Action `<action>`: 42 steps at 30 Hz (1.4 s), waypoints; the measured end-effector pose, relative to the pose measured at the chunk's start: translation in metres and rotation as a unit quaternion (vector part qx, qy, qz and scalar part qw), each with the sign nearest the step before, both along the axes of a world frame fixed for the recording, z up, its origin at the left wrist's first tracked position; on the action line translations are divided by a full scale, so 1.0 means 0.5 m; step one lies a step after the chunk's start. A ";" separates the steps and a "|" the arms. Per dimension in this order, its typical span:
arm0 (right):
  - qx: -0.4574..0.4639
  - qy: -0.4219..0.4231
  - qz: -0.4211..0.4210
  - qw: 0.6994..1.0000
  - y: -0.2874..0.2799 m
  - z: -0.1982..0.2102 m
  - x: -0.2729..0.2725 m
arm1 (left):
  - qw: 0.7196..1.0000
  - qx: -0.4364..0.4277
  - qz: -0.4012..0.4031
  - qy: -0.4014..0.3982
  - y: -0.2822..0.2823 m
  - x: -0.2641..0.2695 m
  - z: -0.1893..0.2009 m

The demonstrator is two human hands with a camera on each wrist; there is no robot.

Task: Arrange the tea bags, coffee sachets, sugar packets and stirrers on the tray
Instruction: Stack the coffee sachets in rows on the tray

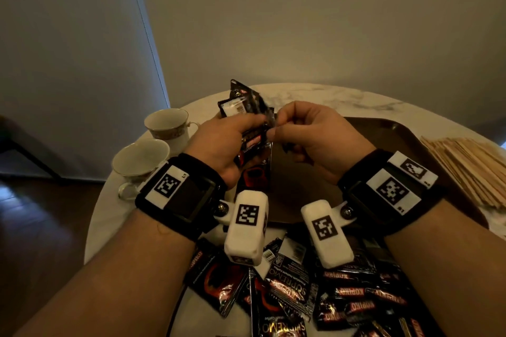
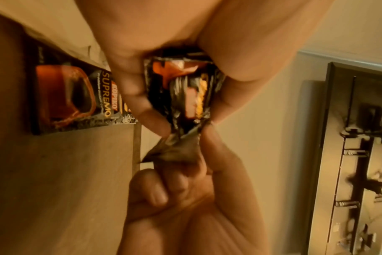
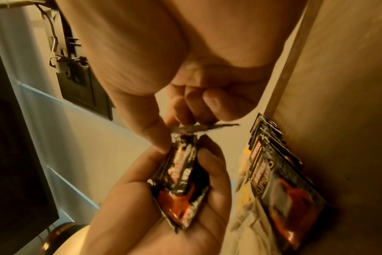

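Observation:
Above the brown tray (image 1: 397, 131), my left hand (image 1: 246, 131) grips a small bunch of black coffee sachets (image 1: 241, 102), fanned upward. My right hand (image 1: 276, 128) pinches the top edge of one of those sachets (image 2: 185, 89) between thumb and forefinger. The right wrist view shows the pinched sachet (image 3: 181, 181) lying in my left palm (image 3: 153, 215). A row of overlapping coffee sachets (image 3: 273, 172) lies on the tray. A loose pile of coffee sachets (image 1: 301, 290) covers the table's near edge. Wooden stirrers (image 1: 471, 167) lie to the right of the tray.
Two empty teacups (image 1: 167, 123) (image 1: 139, 157) stand at the left on the round marble table (image 1: 342, 98). Pale packets with yellow marks (image 3: 244, 155) lie beside the sachet row. A wall stands behind the table and dark floor lies to the left.

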State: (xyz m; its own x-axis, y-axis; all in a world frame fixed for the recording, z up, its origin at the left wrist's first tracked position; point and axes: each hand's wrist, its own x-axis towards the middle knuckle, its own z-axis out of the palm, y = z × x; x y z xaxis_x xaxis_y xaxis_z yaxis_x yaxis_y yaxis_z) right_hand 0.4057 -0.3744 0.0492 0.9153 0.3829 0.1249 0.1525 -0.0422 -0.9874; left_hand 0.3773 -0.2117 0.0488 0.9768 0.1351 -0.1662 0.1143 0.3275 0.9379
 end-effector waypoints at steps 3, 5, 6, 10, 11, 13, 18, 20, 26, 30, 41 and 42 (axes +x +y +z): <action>-0.026 0.016 0.040 0.999 0.006 0.003 -0.010 | 0.999 -0.024 -0.012 -0.027 -0.006 -0.003 0.000; -0.001 0.029 0.030 0.999 0.006 0.005 -0.010 | 0.998 -0.033 -0.012 -0.042 -0.005 -0.003 -0.001; 0.015 0.031 0.026 0.999 0.005 0.006 -0.009 | 0.998 -0.026 -0.024 -0.052 -0.005 -0.005 0.000; 0.090 0.056 0.012 0.994 0.003 0.010 -0.004 | 0.994 0.014 -0.085 -0.071 -0.008 -0.011 -0.005; 0.107 0.065 0.009 0.992 0.001 0.010 -0.003 | 0.993 0.019 -0.095 -0.073 -0.007 -0.011 -0.007; 0.137 0.073 0.009 0.988 -0.002 0.012 -0.002 | 0.992 0.027 -0.102 -0.076 -0.004 -0.010 -0.008; 0.093 0.043 -0.083 0.991 -0.011 0.004 0.021 | 0.996 0.026 -0.061 -0.064 0.004 -0.015 0.006; 0.047 0.080 -0.071 0.993 -0.015 0.000 0.024 | 0.996 0.025 -0.062 -0.060 0.008 -0.017 0.009; 0.104 0.140 -0.089 0.981 -0.018 0.006 0.022 | 0.997 0.059 -0.049 -0.015 0.015 -0.013 0.006; 0.105 0.138 -0.071 0.982 -0.012 0.002 0.016 | 0.998 0.049 -0.032 0.002 0.018 -0.009 0.002; 0.021 0.284 -0.080 0.955 -0.018 -0.043 0.011 | 0.996 -0.033 0.077 0.006 0.060 0.015 0.011; 0.010 0.292 -0.074 0.954 -0.017 -0.047 0.011 | 0.997 -0.036 0.074 0.005 0.060 0.015 0.012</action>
State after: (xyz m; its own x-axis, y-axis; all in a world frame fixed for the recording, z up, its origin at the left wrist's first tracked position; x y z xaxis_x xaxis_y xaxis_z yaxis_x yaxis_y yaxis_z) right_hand 0.4114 -0.3826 0.0257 0.8750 0.2473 -0.4161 -0.4292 -0.0012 -0.9032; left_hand 0.3847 -0.1817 0.0547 0.9454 0.2644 -0.1905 0.0693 0.4080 0.9103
